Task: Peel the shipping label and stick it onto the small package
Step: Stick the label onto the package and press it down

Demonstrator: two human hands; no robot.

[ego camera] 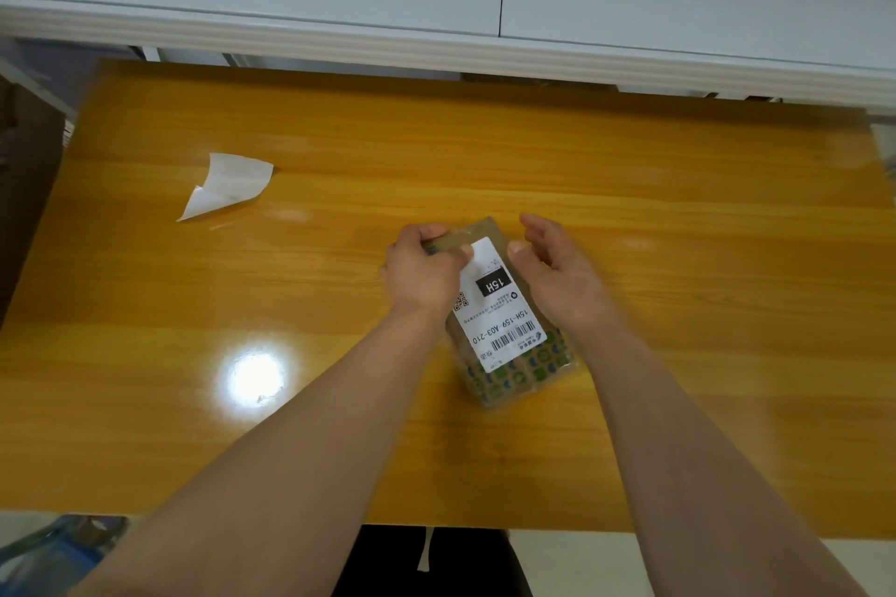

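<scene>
package (510,378): small brown parcel with a green and blue pattern along its near end, lying flat on the table (679,233), turned at a slant.
label (499,315): white shipping label on the package's top face, covering most of its length; print reads "15h" in a black block, with barcodes toward the near end. it looks flat against the package.
left hand (422,271): at the package's far left corner, fingers curled over the far edge and the thumb (466,251) pressed down at the label's far left corner; clamped on the package.
right hand (557,271): just right of the package's far end, fingers loosely curled and apart, gripping nothing; the thumb tip sits at the package's right edge, contact cannot be told.
forearms: both bare, reaching to the package from the near edge of the table.
backing paper (228,184): white curled sheet, well to the left of the package and farther away, lying alone on the table.
glare (254,376): bright light spot on the glossy wood, left of the package's near end.
blue item (53,553): off the table, far to the near left of the package; blurred, kind cannot be told.
</scene>
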